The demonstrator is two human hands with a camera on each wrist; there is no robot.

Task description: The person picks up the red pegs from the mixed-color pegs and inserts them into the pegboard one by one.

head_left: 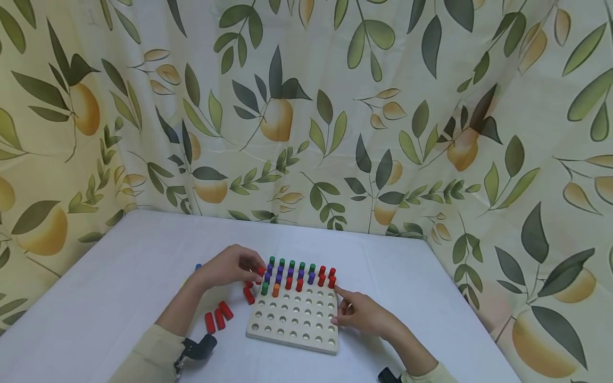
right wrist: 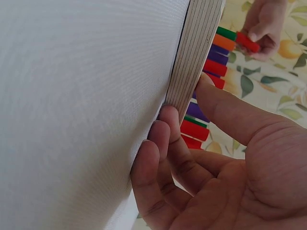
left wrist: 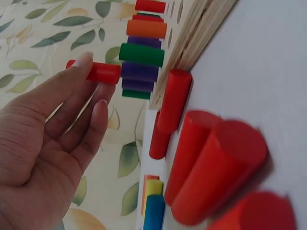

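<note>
My left hand [head_left: 232, 266] pinches a red peg [left wrist: 105, 73] between thumb and fingertips, beside the back-left corner of a wooden pegboard [head_left: 292, 342]. In the left wrist view, the peg's end is level with the tops of the standing pegs, close to a purple peg [left wrist: 139, 71]. My right hand [head_left: 364, 315] holds the board's right edge. The right wrist view shows its thumb [right wrist: 206, 85] against the board's upper edge and the other fingers curled at its side. Green, purple and red pegs stand in the back rows, with an orange peg [head_left: 275, 290] nearer the front.
Several loose red pegs [head_left: 219, 319] lie on the white table left of the board. A blue peg [left wrist: 154, 213] and a yellow peg [left wrist: 154, 187] lie farther back, partly hidden by my left arm. Behind the table hangs a leaf-and-fruit patterned curtain [head_left: 306, 133].
</note>
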